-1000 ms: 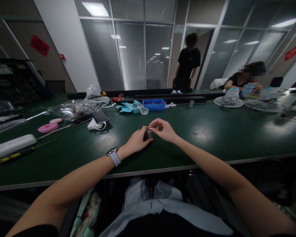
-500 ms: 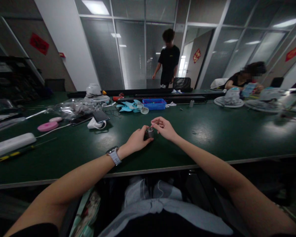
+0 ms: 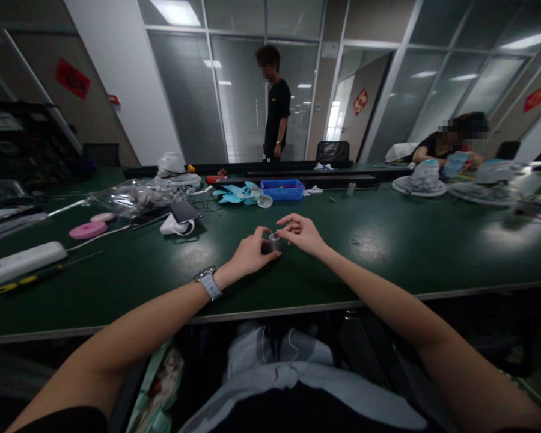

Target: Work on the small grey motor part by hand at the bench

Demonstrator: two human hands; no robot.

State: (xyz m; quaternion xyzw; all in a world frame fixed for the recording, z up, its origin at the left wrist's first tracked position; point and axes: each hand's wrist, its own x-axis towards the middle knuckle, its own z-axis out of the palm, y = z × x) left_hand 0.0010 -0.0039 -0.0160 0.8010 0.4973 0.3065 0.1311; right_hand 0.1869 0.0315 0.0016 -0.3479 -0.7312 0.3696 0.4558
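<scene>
A small grey metal cylinder [image 3: 275, 242] stands upright on the dark green table [image 3: 234, 282], in front of my body. Around its left side curve the thumb and fingers of my left hand [image 3: 251, 251], which grips it; a watch is on that wrist. From the right, my right hand [image 3: 301, 233] reaches over the cylinder's top with thumb and forefinger pinched together. Whatever lies between those fingertips is too small to make out.
Beyond the hands lie a blue tray [image 3: 283, 190], light-blue fan blades [image 3: 238, 193] and clear plastic bags [image 3: 130, 198]. A white charger [image 3: 174, 226], pink disc [image 3: 88, 230] and power strip [image 3: 22, 264] lie left. A person [image 3: 277, 108] stands behind the table; another sits right.
My right fingertips have lowered slightly onto the cylinder's top, and my left forefinger has lifted a little. The standing person has moved left and turned.
</scene>
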